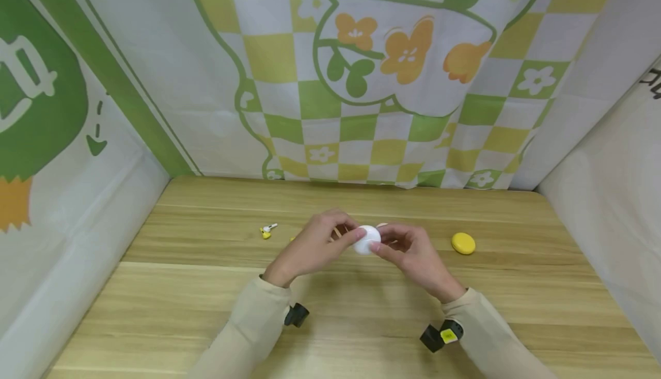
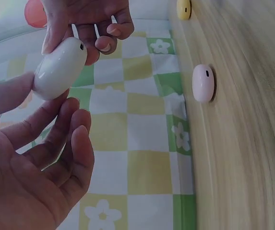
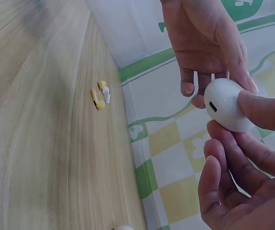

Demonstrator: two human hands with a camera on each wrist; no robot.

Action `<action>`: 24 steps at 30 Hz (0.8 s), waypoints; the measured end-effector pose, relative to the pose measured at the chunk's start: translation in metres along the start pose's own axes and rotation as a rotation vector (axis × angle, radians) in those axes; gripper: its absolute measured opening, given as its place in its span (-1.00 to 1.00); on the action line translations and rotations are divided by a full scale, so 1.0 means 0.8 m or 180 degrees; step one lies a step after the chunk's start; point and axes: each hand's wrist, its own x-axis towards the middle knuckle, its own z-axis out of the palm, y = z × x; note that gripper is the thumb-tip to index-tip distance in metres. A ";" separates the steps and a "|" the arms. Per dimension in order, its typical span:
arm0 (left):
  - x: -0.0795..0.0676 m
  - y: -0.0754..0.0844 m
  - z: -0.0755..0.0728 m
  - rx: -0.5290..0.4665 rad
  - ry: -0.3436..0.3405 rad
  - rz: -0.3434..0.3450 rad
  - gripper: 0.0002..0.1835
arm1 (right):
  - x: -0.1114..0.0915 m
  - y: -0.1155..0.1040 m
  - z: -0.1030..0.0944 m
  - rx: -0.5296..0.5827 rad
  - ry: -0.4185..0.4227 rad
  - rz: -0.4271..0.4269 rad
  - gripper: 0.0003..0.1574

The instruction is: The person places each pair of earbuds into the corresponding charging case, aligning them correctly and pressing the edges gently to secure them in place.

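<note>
A glossy white, rounded earbud charging case is held above the table between both hands. My left hand pinches it from the left with thumb and fingers. From the other side my right hand grips it between thumb and fingers. The lid looks closed, and a dark port slot shows on the case in the right wrist view. Beyond the hands, a pale pink case sits on the table, mostly hidden in the head view. A yellow case lies right of my right hand.
Left of my left hand, yellow and white earbuds lie close together on the wooden table. A small yellow bit peeks out beside that hand. A checked, flower-printed cloth hangs along the table's back edge, with pale cloth walls either side.
</note>
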 end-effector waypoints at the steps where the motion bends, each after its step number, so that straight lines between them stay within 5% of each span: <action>1: 0.000 0.000 0.001 0.0009 -0.0004 0.0026 -0.74 | 0.000 0.000 0.000 0.0011 0.0012 0.0033 -0.70; 6: 0.001 -0.003 0.006 -0.0002 -0.0036 -0.0058 -0.78 | -0.001 0.001 0.000 -0.0189 0.0053 -0.0071 -0.63; 12: 0.001 -0.010 0.012 0.0210 -0.0155 -0.0280 -0.74 | -0.002 0.004 0.005 -0.1384 0.0158 -0.1009 -0.30; 15: 0.001 -0.013 0.016 0.0297 -0.0268 -0.0369 -0.71 | -0.001 0.005 0.008 -0.1782 0.0175 -0.1275 -0.30; 20: 0.000 -0.021 0.015 0.0401 -0.0279 -0.0433 -0.69 | 0.000 0.010 0.008 -0.1972 0.0149 -0.1255 -0.34; 24: -0.006 -0.039 0.001 0.0726 -0.0076 -0.0630 -0.64 | 0.004 0.022 -0.001 -0.2034 0.0200 -0.1062 -0.33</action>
